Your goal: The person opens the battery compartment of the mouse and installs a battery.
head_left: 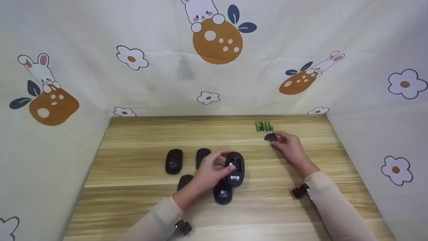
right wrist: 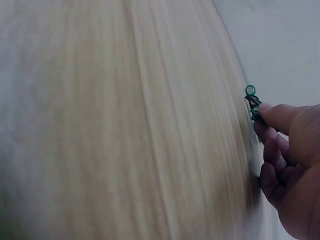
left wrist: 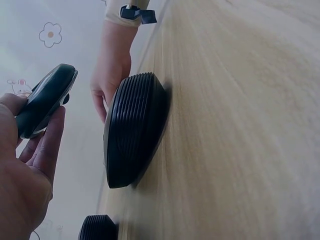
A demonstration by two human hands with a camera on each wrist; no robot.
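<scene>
My left hand (head_left: 209,170) grips a black computer mouse (head_left: 236,182), underside toward the head camera, with its battery compartment uncovered. In the left wrist view that mouse (left wrist: 47,100) is held off the table between thumb and fingers. Over at the right, my right hand (head_left: 291,149) pinches a small black curved battery cover (head_left: 270,137) by its edge. Just beyond the cover lies a row of several green batteries (head_left: 264,126). The right wrist view shows the thumb and index finger of the right hand (right wrist: 305,160) together on the cover, close to a battery end (right wrist: 250,90).
More black mice lie on the wooden table (head_left: 133,201): one at far left (head_left: 174,161), one behind the left hand (head_left: 202,155), one partly under the left forearm (head_left: 184,180) and one below the held mouse (head_left: 222,194). A patterned cloth (head_left: 160,87) encloses the table's back and sides.
</scene>
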